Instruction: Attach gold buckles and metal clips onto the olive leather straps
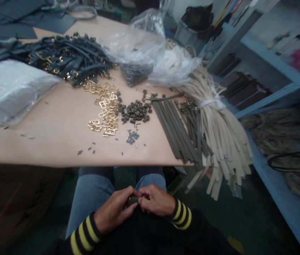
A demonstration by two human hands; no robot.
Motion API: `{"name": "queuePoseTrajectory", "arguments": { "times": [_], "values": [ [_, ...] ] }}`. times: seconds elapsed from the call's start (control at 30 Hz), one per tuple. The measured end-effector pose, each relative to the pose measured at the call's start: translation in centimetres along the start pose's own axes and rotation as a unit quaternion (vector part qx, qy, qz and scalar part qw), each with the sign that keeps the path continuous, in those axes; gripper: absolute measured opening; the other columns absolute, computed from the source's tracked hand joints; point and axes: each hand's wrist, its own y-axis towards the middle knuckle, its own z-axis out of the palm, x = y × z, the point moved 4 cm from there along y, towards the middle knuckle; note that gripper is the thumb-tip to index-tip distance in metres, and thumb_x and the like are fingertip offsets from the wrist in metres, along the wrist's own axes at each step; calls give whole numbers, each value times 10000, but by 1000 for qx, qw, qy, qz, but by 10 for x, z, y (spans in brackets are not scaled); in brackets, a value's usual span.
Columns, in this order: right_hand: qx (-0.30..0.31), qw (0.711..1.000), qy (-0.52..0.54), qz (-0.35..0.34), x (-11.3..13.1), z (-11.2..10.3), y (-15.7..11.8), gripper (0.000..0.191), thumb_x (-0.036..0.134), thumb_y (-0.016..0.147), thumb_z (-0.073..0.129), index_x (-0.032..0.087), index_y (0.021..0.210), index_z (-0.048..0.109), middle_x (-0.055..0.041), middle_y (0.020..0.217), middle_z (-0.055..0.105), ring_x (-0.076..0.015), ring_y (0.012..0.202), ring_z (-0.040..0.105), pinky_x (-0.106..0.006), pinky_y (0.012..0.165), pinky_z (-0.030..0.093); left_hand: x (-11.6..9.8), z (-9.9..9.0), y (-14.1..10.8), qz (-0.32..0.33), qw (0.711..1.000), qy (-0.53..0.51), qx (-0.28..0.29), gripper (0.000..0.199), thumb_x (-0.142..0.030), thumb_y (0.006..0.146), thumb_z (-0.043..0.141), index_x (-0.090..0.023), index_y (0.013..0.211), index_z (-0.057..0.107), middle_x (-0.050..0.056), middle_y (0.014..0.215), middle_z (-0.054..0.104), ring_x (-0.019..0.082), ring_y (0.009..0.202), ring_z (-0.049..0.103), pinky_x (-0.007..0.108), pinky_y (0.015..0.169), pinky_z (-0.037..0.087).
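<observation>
Over my lap, my left hand [116, 209] is closed around a short dark olive strap piece [132, 201], thumb along its near side. My right hand [157, 200] pinches at the right end of the same piece, its fingers curled in. Most of the piece is hidden by my fingers, so its full shape does not show. On the table beyond lie gold rectangular buckles [109, 109], a heap of small olive loops [136, 112] and a little pile of small grey pieces [132, 137]. Olive straps [173, 127] lie side by side to their right.
A big bundle of beige straps [219, 131] overhangs the table's right edge. Black straps with buckles [70, 56] are heaped at the back left, near a plastic-wrapped packet [12, 88]. Clear plastic bags [139, 42] lie at the back. Blue shelving [280, 205] stands right.
</observation>
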Motion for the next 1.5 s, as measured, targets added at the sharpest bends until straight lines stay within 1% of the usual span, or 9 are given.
{"name": "queuePoseTrajectory", "arguments": {
  "times": [0.23,0.43,0.5,0.6,0.67,0.8,1.0,1.37,1.5],
  "values": [
    [-204,971,-102,-66,42,-53,-23,125,88,636,425,149,564,507,45,470,442,-73,444,406,-173,428,287,-25,-29,20,131,983,63,-115,293,-115,760,427,-216,1035,431,13,815,585,105,650,552,184,590,454],
    [-407,908,-92,-49,57,-184,-60,210,338,747,418,152,796,504,23,542,499,-91,383,427,-194,379,338,-19,-94,42,123,909,211,-338,185,-168,800,411,-156,979,453,51,795,560,134,682,537,243,613,466],
    [-469,869,-156,-18,54,-231,-60,227,330,757,401,144,791,527,-16,582,546,-122,428,481,-225,418,380,-13,-105,52,108,891,264,-353,146,-181,800,411,-155,928,476,53,779,564,154,717,541,265,630,465],
    [-572,740,-353,39,55,-273,-55,187,248,718,472,107,782,577,-125,741,604,-239,716,565,-339,642,433,-8,-106,64,95,883,321,-328,127,-201,806,408,-161,892,492,49,778,573,167,735,547,277,639,462],
    [-581,701,-414,20,58,-276,-41,233,225,721,490,78,879,581,-169,886,597,-270,877,534,-369,757,407,-7,-103,68,95,881,337,-318,134,-212,813,400,-160,891,496,49,786,576,166,734,550,272,637,462],
    [-499,771,-396,-13,55,-259,5,204,218,776,469,143,918,594,-68,855,633,-164,795,574,-244,738,422,-7,-102,67,104,866,357,-333,143,-219,819,390,-156,885,500,48,773,579,165,714,555,267,617,461],
    [-529,756,-382,53,45,-269,40,199,192,745,505,94,892,598,-146,893,618,-225,851,561,-294,745,399,-7,-104,68,120,859,365,-339,149,-213,826,369,-159,868,501,45,763,585,156,703,561,255,619,460],
    [-543,780,-308,37,58,-275,27,108,133,734,434,133,688,531,-108,741,627,-198,739,584,-274,654,420,-7,-104,67,125,852,369,-350,173,-204,822,358,-154,843,522,51,732,589,164,677,561,265,602,463],
    [-504,826,-249,-30,95,-239,-9,95,161,786,357,156,770,450,-21,663,598,-112,555,563,-205,514,440,-7,-106,65,113,879,287,-365,176,-240,807,394,-148,860,534,51,712,588,161,659,558,265,603,454]
  ]
}}
